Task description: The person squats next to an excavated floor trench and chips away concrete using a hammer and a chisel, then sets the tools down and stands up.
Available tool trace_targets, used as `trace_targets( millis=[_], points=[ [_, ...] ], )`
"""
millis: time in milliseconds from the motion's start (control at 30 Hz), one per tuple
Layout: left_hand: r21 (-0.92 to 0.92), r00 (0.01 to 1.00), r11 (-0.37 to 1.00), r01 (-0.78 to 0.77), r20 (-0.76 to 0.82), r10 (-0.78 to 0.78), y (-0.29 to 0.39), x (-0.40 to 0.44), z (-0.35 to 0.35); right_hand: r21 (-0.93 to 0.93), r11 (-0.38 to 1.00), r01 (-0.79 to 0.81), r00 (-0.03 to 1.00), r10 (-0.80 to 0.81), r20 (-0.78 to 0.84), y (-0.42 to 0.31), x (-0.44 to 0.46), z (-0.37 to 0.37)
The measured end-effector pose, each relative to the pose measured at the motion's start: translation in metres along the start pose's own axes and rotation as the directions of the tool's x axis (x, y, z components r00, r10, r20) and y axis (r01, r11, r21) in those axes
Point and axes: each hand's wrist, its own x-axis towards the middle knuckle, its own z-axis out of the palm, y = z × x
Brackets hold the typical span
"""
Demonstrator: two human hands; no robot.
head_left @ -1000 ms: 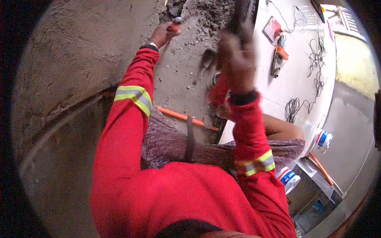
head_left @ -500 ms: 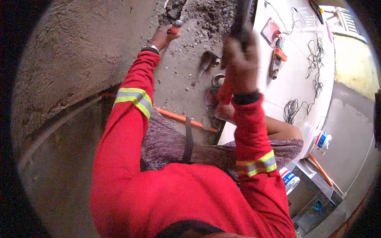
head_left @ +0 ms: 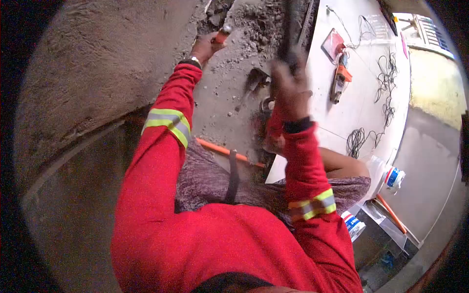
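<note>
My left hand is wrapped round a chisel-like tool with an orange grip and a round metal top, over broken rubble. Motion smears my right hand; its fingers are closed round the handle of a long dark tool that reaches up out of view. What the far end of that tool looks like cannot be seen. Between my hands, a dark trowel-like tool lies on the dusty grey floor.
An orange pipe crosses the floor before my legs. On the white surface at right lie an orange power tool, a red flat object and black cable. White buckets stand farther right. A rough wall rises at left.
My left hand and its orange-gripped tool have shifted slightly right, and the tool now tilts more. My right hand has moved a little down and left, still round the dark handle.
</note>
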Motion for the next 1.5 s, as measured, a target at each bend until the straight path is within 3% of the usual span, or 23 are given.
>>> trace_targets(
  millis=[33,167,233,300,333,367,400,500,633,700,767,800,867,967,1000,1067,1100,1233,1300,1333,1367,1433,1500],
  points=[
    [0.039,0.999,0.999,-0.011,-0.030,0.012,-0.001,-0.003,0.001,0.182,0.983,-0.008,0.999,0.016,-0.043,-0.018,0.013,-0.014],
    [0.066,0.999,0.997,-0.035,-0.030,0.037,0.004,-0.001,0.001,0.274,0.867,0.416,0.892,-0.332,-0.306,-0.109,0.040,-0.027],
    [0.048,1.000,0.999,0.015,0.001,-0.015,0.004,0.000,-0.002,-0.235,0.873,0.428,0.802,-0.487,-0.346,0.011,0.021,-0.005],
    [0.006,0.999,1.000,-0.020,-0.026,0.020,-0.015,-0.001,0.001,-0.508,0.794,0.333,0.935,-0.347,0.070,0.071,-0.018,0.025],
    [-0.021,1.000,1.000,-0.015,-0.021,0.015,-0.017,-0.006,0.000,-0.384,0.898,-0.216,0.947,0.289,0.143,0.070,-0.027,0.038],
    [-0.044,0.999,0.999,-0.022,-0.027,0.021,-0.019,0.004,-0.002,-0.246,0.919,-0.307,0.911,0.359,0.205,0.065,-0.030,0.032],
    [0.068,0.992,0.994,-0.087,-0.084,0.093,-0.027,0.007,-0.003,-0.216,0.942,-0.256,0.936,0.297,0.189,0.067,-0.013,0.029],
    [-0.030,1.000,0.999,0.015,-0.008,-0.016,-0.015,0.002,0.001,0.084,0.986,-0.144,0.989,0.145,-0.003,0.030,-0.007,0.003],
    [0.019,1.000,1.000,-0.015,0.016,0.014,-0.014,0.003,0.012,0.317,0.919,0.235,0.956,-0.160,-0.246,-0.084,0.035,-0.026],
    [0.008,1.000,1.000,0.009,0.009,-0.009,-0.009,0.001,0.009,0.301,0.877,0.374,0.866,-0.215,-0.451,-0.091,0.042,-0.016],
    [-0.034,0.999,0.998,0.046,0.014,-0.045,-0.013,0.003,0.007,-0.082,0.934,0.348,0.872,-0.355,-0.336,-0.002,0.020,0.002],
    [-0.081,0.998,0.995,0.057,0.028,-0.055,-0.009,0.002,0.007,-0.362,0.898,0.248,0.938,-0.317,-0.144,0.053,-0.001,0.017],
    [0.037,1.000,0.999,0.027,0.003,-0.027,-0.012,-0.005,0.003,-0.307,0.931,-0.198,0.956,0.253,0.150,0.087,-0.036,0.039],
    [-0.007,0.994,0.994,0.111,0.019,-0.111,-0.015,-0.010,0.004,-0.279,0.913,-0.298,0.918,0.354,0.178,0.050,-0.030,0.017],
    [-0.054,0.991,0.990,0.132,0.032,-0.131,-0.010,0.000,0.003,-0.173,0.985,-0.025,0.998,0.035,0.056,0.041,-0.024,0.012],
    [-0.014,0.998,0.998,0.064,0.024,-0.063,-0.007,-0.001,0.003,0.315,0.944,-0.094,0.993,0.111,-0.036,-0.009,0.000,-0.008],
    [0.008,0.999,0.999,0.033,0.024,-0.033,-0.004,-0.005,0.004,0.437,0.891,0.123,0.982,-0.046,-0.184,-0.029,0.014,-0.017],
    [-0.005,0.997,0.997,0.071,0.002,-0.071,0.011,-0.006,-0.001,0.219,0.888,0.404,0.876,-0.307,-0.372,-0.076,0.035,-0.029],
    [-0.048,1.000,0.999,0.010,0.008,-0.010,-0.010,0.000,0.006,-0.262,0.902,0.342,0.879,-0.406,-0.250,0.029,0.012,-0.001],
    [-0.055,1.000,0.998,0.014,-0.003,-0.014,-0.009,-0.001,0.007,-0.467,0.864,0.189,0.973,-0.228,-0.029,0.074,-0.010,0.018],
    [-0.061,1.000,0.998,0.014,-0.008,-0.015,-0.005,-0.002,0.007,-0.439,0.878,-0.193,0.944,0.288,0.160,0.080,-0.029,0.032],
    [0.047,0.999,0.998,0.031,0.015,-0.031,0.023,0.005,-0.017,-0.164,0.927,-0.336,0.904,0.367,0.221,0.055,-0.031,0.035],
    [0.078,1.000,0.997,0.004,0.007,-0.005,0.020,-0.008,-0.003,-0.157,0.976,-0.150,0.972,0.174,0.157,0.048,-0.028,0.024]
  ],
)
